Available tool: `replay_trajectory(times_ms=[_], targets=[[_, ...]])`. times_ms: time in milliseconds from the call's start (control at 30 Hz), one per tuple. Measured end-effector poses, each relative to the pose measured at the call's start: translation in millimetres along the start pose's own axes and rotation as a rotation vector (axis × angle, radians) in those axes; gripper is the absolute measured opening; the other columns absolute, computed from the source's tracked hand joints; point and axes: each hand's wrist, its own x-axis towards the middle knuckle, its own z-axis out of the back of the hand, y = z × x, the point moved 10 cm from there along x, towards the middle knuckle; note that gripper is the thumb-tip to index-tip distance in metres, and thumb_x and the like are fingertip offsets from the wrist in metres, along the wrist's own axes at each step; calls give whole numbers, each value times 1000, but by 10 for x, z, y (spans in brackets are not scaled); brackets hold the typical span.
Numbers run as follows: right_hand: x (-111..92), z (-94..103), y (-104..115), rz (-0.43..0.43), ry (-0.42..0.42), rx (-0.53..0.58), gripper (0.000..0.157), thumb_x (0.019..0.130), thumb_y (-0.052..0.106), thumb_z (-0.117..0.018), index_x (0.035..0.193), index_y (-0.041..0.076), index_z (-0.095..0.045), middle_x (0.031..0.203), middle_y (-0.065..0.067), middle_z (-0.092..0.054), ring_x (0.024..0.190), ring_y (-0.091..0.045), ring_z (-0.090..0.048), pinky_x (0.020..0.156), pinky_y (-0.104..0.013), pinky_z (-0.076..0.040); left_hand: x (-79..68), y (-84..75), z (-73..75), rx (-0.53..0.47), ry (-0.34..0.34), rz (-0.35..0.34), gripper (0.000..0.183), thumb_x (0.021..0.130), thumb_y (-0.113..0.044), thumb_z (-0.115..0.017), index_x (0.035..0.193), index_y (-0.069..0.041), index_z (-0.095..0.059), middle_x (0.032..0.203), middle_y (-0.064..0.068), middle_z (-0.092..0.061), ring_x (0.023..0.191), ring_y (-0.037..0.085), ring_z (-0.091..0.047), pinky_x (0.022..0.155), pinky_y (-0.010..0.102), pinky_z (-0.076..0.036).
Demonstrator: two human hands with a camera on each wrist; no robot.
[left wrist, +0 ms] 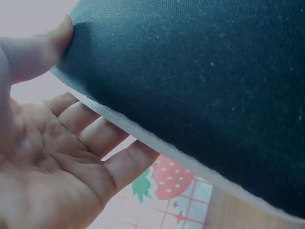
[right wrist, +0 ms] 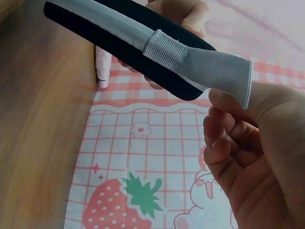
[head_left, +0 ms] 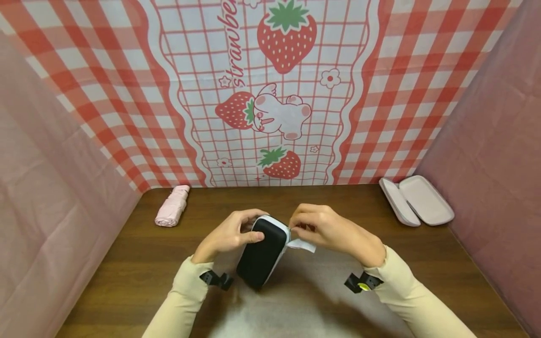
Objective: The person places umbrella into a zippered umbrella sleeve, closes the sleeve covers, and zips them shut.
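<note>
Between the two hands, over the brown wooden table (head_left: 127, 281), is a black rounded rectangular case (head_left: 259, 258) with a fabric-like surface. It is tilted, with one corner raised toward the right hand (head_left: 323, 227); whether its lower end touches the table, I cannot tell. Along its side, between two black halves, runs a white zipper band (right wrist: 109, 21), and near the raised end a grey-white woven ribbon tab (right wrist: 217, 67) sticks out past the case.

The left hand (head_left: 234, 232) is grasping the case by its edge: the thumb presses on the black face, and the other fingers lie behind it. The right hand has its fingers curled, and its thumb and forefinger pinch at the zipper band, just beside the ribbon tab; the small part between these fingertips is too little to make out.

Both arms wear pale yellow sleeves (head_left: 414, 291), and on each wrist is a small black camera mount (head_left: 216, 279).

Farther back on the table, at the left, lies a rolled pink cloth (head_left: 173, 206). At the back right, well apart from the hands, stands an opened pale pinkish-white case (head_left: 427, 199). Behind everything hangs a red-and-white checked cloth with strawberries (head_left: 287, 44), and plain pink cloth (head_left: 486, 117) covers both sides.
</note>
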Motion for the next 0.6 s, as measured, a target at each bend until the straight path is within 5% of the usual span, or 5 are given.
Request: replay_trajectory(times_ms=[600], targets=[[-61, -48, 53, 13, 69, 16, 14, 86, -5, -76, 94, 6, -74, 95, -3, -70, 84, -8, -66, 71, -18, -54, -21, 39, 5, -62, -69, 31, 39, 94, -4, -68, 129, 9, -59, 102, 20, -72, 86, 7, -70, 77, 25, -58]])
